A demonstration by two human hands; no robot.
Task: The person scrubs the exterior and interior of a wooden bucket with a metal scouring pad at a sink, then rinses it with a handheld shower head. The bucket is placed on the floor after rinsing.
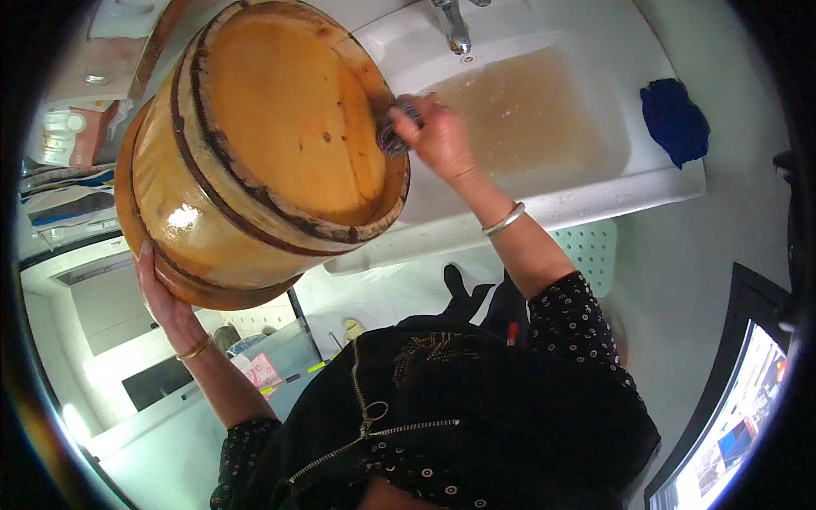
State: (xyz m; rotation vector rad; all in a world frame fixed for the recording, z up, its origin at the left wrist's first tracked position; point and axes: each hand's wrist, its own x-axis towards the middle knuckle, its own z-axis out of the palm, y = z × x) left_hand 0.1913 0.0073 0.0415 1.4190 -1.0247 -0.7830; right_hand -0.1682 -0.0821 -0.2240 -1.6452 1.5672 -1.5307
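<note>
so the wooden tub (255, 153) is tipped on its side, held up in the air over the left end of the sink (646, 183), resting against the sink's front rim. its round flat face with the dark hoops looks up and toward the right, at the basin, so its axis runs from lower left to upper right. the wood looks wet and glossy, with a bright glare spot on the side wall.

left hand (161, 297) is under the lower left edge of the tub, palm pressed on the wall and fingers curled round it, propping it up. there's a thin bangle on that wrist. right hand (438, 136) is closed round a dark scrubber (393, 132), pressed to the right rim of the tub. a silver bangle sits on that forearm.

the sink is white and holds murky brownish water. a metal tap (450, 25) stands at the back, and a blue cloth (674, 121) lies on the right ledge. below the sink there's a pale green perforated thing i can't quite make out, and a white floor. on the left, shelves with packets and bits, too blurred to tell. a bright screen (735, 433) shows at the lower right edge.
</note>
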